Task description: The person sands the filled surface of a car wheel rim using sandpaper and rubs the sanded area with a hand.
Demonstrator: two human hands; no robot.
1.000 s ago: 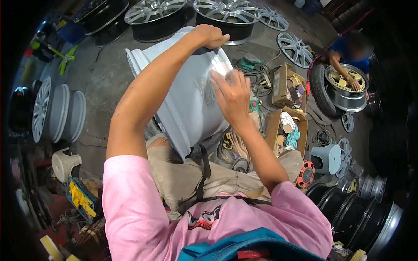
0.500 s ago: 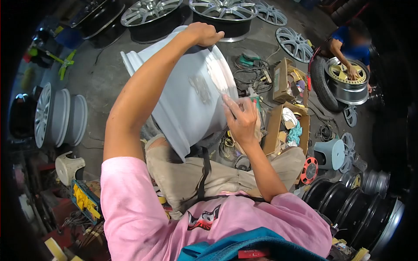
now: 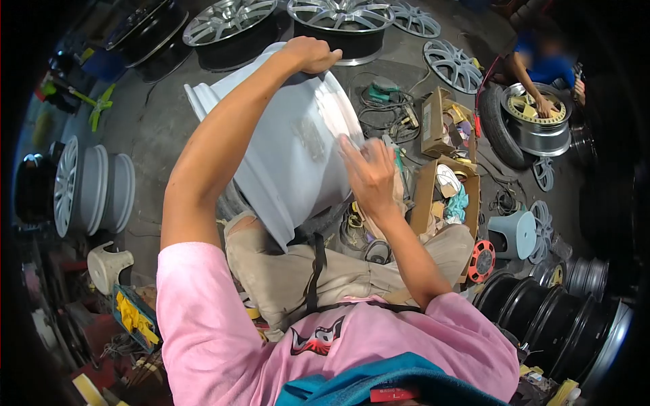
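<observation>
Silver-grey rims are stood on edge at the far left. Beyond them, a bright green spoked piece is seen; nearer, a cream stool and some yellow material in a basket.

A light-grey wheel barrel is located in front of the seated person, tilted, its near edge above the trousered legs. A dull, darker patch is noted on its surface. The left hand is curled at the barrel's far edge; whether the edge is gripped cannot be told. A white band is observed along the right-hand side. At its lower end the right hand is placed, blurred, fingers partly bent, fingertips at the barrel; whether anything is held under them cannot be told.

To the right, a green power tool and two filled cardboard boxes are found on the floor, then a red disc, a tyre and a pale-blue stool. A gold-faced wheel is touched by a co-worker's hand.
</observation>
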